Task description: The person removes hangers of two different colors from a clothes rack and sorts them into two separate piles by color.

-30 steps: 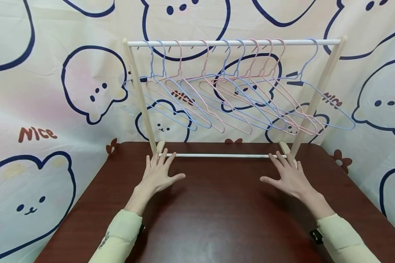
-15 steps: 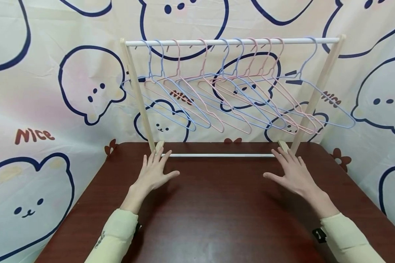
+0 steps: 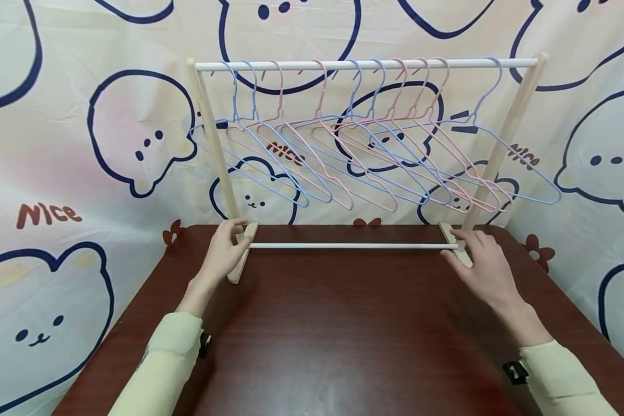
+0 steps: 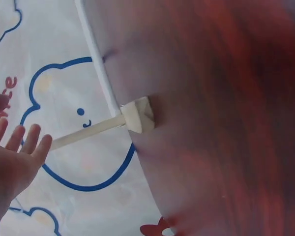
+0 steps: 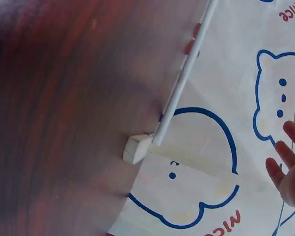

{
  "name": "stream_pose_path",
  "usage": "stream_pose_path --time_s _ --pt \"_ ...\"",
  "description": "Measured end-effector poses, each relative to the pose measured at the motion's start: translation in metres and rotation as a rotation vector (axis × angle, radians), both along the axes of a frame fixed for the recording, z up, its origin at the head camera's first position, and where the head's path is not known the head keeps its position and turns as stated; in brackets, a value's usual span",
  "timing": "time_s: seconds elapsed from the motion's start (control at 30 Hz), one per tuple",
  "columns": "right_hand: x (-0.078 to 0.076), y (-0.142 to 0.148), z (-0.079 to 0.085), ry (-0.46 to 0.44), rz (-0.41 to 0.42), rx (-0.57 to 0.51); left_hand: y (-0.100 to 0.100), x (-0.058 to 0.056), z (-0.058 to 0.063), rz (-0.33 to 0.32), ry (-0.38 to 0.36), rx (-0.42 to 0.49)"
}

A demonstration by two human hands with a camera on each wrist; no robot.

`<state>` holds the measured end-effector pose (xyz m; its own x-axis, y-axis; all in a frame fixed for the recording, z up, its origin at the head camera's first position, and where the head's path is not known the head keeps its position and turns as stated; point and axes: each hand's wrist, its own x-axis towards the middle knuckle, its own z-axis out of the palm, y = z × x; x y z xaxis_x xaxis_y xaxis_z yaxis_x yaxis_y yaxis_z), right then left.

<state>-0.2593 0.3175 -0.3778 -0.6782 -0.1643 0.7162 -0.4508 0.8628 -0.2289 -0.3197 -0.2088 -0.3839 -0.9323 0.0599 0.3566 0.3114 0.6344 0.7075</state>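
A clothes rack stands at the back, with a white top rail [image 3: 468, 63], pale wooden posts [image 3: 215, 150] and a white lower bar [image 3: 343, 246]. My left hand [image 3: 222, 249] is at the base of the left post, fingers bent and thumb apart, beside the left foot [image 3: 236, 271]. At the opposite end, my right hand [image 3: 486, 268] overlaps the right post's base near the right foot [image 3: 463, 256]. Loosely spread fingers show in both wrist views, on the left hand [image 4: 14, 162] and the right hand [image 5: 290, 167]. Neither hand holds anything.
Several pink and blue hangers hang from the rail, among them a blue hanger [image 3: 491, 134] alone at the right. The rack stands on a dark brown table [image 3: 333, 323]. Behind it is a cartoon-printed cloth [image 3: 135, 127].
Both hands have moved apart toward the outer sides of the rack's base. Their fingers, spread straight before, are now bent and turned more inward. The rack and hangers look the same.
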Motion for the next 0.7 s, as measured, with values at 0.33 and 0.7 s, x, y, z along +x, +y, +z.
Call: stream_pose_path --time_s 0.33,0.7 --pt "0.002 0.010 0.016 0.083 -0.014 -0.040 -0.010 -0.022 0.005 0.167 0.087 0.235" --pt "0.012 0.021 0.030 0.106 -0.039 -0.110 -0.017 -0.049 0.004 0.158 0.000 0.192"
